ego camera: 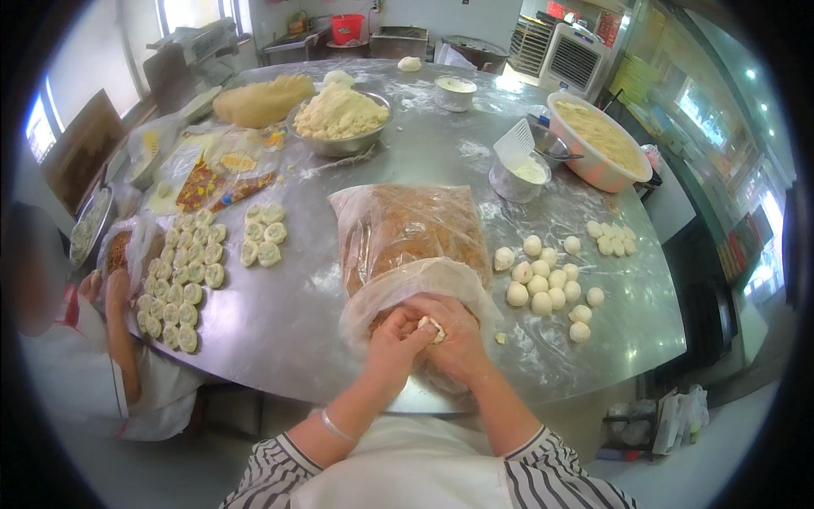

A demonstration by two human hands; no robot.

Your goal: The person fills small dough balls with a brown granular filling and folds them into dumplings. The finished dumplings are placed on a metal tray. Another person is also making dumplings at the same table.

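Observation:
A small piece of pale dough (433, 329) is held between my two hands, over the open mouth of a clear plastic bag (413, 223) full of brown crumbly filling. My left hand (399, 334) pinches the dough's edge with thumb and fingers, while my right hand (455, 334) cups it from the other side. To the right of the bag, several round dough balls (539, 284) lie on the steel table; a smaller group of dough balls (611, 238) sits farther right. Left of the bag are rows of flattened dough pieces with greenish centres (188, 315).
A co-worker's hands (117, 289) are at a bag of brown filling at left. Farther back stand a steel bowl of crumbly dough (340, 149), a big dough loaf (264, 102), a flour pot with a slotted scraper (518, 184) and a large white tub (604, 181).

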